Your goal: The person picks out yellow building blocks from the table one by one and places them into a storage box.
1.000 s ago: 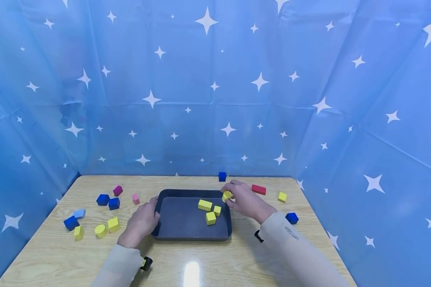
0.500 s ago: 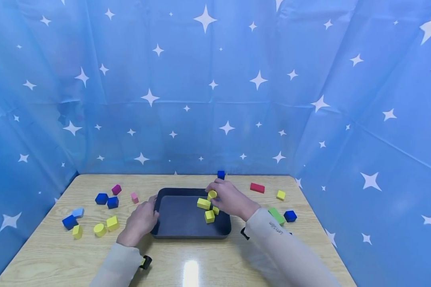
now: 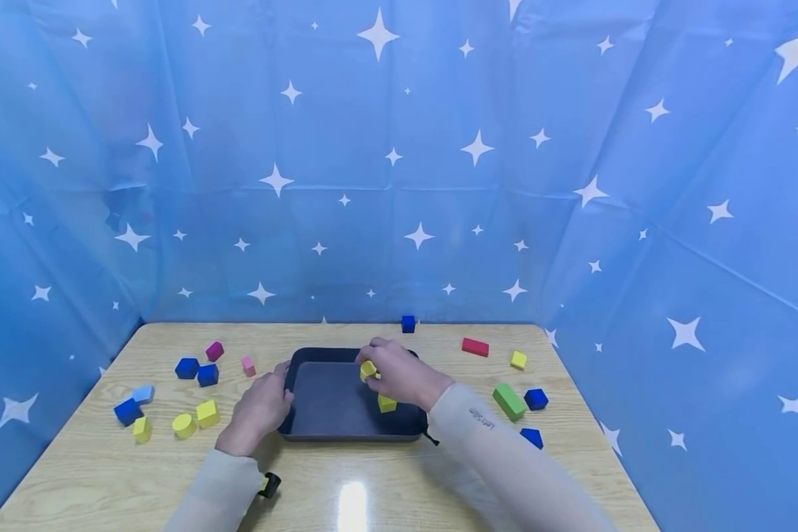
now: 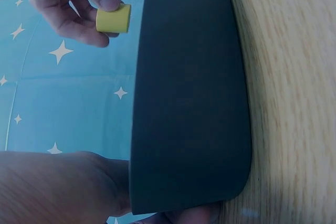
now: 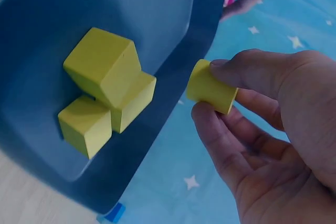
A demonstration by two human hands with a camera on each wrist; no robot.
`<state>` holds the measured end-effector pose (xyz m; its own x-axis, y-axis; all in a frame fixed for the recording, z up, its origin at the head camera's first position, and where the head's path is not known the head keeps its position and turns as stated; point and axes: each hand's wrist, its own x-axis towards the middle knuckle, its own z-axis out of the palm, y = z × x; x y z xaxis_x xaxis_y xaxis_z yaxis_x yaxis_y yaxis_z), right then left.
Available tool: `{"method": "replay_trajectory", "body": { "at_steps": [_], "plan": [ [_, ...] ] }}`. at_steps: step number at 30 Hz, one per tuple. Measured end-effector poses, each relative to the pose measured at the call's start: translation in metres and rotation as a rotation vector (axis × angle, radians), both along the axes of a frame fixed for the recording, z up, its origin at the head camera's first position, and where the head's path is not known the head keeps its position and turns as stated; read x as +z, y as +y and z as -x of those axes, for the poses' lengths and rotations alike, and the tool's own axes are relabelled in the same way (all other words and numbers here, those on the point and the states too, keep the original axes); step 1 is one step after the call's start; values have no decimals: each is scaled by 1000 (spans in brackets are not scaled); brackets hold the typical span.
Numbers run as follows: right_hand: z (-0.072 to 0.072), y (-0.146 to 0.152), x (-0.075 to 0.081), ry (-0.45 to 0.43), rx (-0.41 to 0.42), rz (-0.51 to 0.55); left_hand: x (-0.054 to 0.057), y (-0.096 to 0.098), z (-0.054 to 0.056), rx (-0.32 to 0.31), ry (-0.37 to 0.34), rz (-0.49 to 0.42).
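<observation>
My right hand (image 3: 406,374) pinches a yellow cylinder block (image 5: 209,86) between thumb and fingertips, above the dark tray (image 3: 322,414). In the right wrist view, a larger yellow block (image 5: 100,59) and two other yellow blocks lie close together inside the tray. From the head, the right hand covers most of that group, leaving one yellow block (image 3: 386,404) showing. My left hand (image 3: 256,410) grips the tray's left side, thumb at the rim; its other fingers are largely hidden by the wall. The left wrist view shows the yellow cylinder beyond the tray's outer wall (image 4: 189,93).
Left of the tray lie blue blocks (image 3: 207,374), yellow blocks (image 3: 207,414), a magenta block (image 3: 215,350) and a pink block (image 3: 248,366). To the right are a red block (image 3: 475,346), a green block (image 3: 509,401) and a yellow block (image 3: 519,360). A blue cube (image 3: 408,324) sits at the back edge.
My right hand has carried the yellow cylinder leftward from the tray's right rim to over its middle. The green block has come out from behind the sleeve. The left hand stays put.
</observation>
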<state>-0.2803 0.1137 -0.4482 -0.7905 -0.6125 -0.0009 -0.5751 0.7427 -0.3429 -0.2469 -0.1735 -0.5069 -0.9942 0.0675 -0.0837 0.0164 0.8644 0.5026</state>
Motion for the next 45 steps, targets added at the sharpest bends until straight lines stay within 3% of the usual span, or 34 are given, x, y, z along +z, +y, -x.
{"method": "replay_trajectory", "body": {
  "at_steps": [12, 25, 45],
  "plan": [
    [4, -30, -6, 13, 58, -99, -3, -2, 1, 4, -6, -8],
    [9, -42, -19, -9, 115, -204, -2, 0, 1, 0, 6, -8],
    [6, -35, -18, -42, 89, -178, -3, -1, 0, 2, 21, -7]
  ]
}}
